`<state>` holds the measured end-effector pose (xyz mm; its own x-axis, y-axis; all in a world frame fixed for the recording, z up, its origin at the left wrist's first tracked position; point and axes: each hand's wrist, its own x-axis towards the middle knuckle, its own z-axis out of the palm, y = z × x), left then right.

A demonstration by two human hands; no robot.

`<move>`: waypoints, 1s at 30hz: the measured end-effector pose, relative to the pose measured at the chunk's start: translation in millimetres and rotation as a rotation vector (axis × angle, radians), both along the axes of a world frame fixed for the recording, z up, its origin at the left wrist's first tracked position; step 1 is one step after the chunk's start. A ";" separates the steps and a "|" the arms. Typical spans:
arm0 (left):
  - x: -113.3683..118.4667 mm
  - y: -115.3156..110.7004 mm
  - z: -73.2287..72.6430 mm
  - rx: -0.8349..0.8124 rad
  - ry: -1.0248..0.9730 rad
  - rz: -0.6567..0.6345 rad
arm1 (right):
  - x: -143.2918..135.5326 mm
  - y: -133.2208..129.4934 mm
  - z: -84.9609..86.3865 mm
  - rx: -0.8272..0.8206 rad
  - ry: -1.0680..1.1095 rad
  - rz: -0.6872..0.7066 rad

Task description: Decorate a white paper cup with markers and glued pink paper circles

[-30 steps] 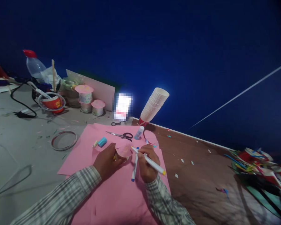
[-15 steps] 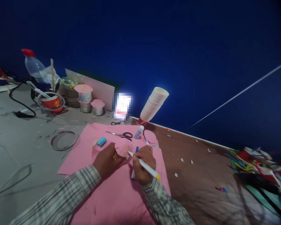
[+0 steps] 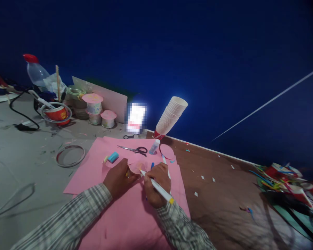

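Note:
My left hand [image 3: 120, 177] is closed around a small cup topped with a pink paper disc [image 3: 136, 167]; most of the cup is hidden. Between the fingers of my right hand [image 3: 158, 184] is a white marker with a yellow end [image 3: 161, 191], its yellow tip touching the disc. Pink paper sheets [image 3: 127, 215] lie under both hands. Beyond them are scissors [image 3: 133, 149], a glue stick [image 3: 154, 147] and a pink paper circle [image 3: 167, 151]. A blue piece [image 3: 113, 157] lies beside my left hand, and a blue marker [image 3: 152, 166], partly covered, by my right.
A tilted stack of paper cups [image 3: 171, 116] stands by the wall, near a bright blurred screen [image 3: 137, 118]. Small decorated cups [image 3: 109, 119], a tape roll [image 3: 70, 156] and a bottle [image 3: 37, 73] are at left. Red cups and coloured strips [image 3: 284, 173] lie far right.
My right hand has moved slightly left and down with the marker, and its tip has shifted towards the disc's middle. My left hand has hardly moved.

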<state>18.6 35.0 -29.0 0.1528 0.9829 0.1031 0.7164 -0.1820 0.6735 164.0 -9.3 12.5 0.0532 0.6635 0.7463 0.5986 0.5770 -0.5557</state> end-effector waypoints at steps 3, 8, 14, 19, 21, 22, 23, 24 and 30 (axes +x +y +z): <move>0.2 -0.2 -0.1 -0.007 0.001 0.005 | 1.0 0.0 -0.2 -0.007 0.005 -0.002; 0.3 -0.7 -1.9 -0.027 -0.024 -0.007 | 5.9 2.0 -2.3 0.002 0.027 -0.015; 0.6 -0.6 -0.6 -0.031 -0.026 -0.002 | 7.9 4.5 -2.2 0.015 0.018 -0.060; 0.8 -1.2 2.1 -0.034 -0.034 -0.024 | 6.9 3.2 -2.7 0.014 0.007 -0.060; 0.5 -1.2 2.3 -0.036 -0.025 -0.025 | 4.4 1.8 -2.3 0.015 0.000 -0.051; 0.3 -1.1 2.3 -0.035 -0.018 -0.021 | 2.7 0.9 -1.6 0.015 -0.001 -0.053; 0.0 -1.0 2.2 -0.033 -0.012 -0.015 | 0.9 0.1 -0.7 0.016 -0.003 -0.052; -0.2 -0.8 2.1 -0.029 -0.010 -0.013 | -0.7 -0.7 0.4 0.017 -0.005 -0.050; -0.6 -0.7 1.7 -0.032 -0.014 -0.012 | -0.1 -2.6 3.2 0.029 0.005 -0.031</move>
<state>18.0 34.3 -27.4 0.1634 0.9838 0.0739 0.7044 -0.1688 0.6894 163.9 -11.9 15.7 0.0774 0.6394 0.7650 0.6134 0.5744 -0.5421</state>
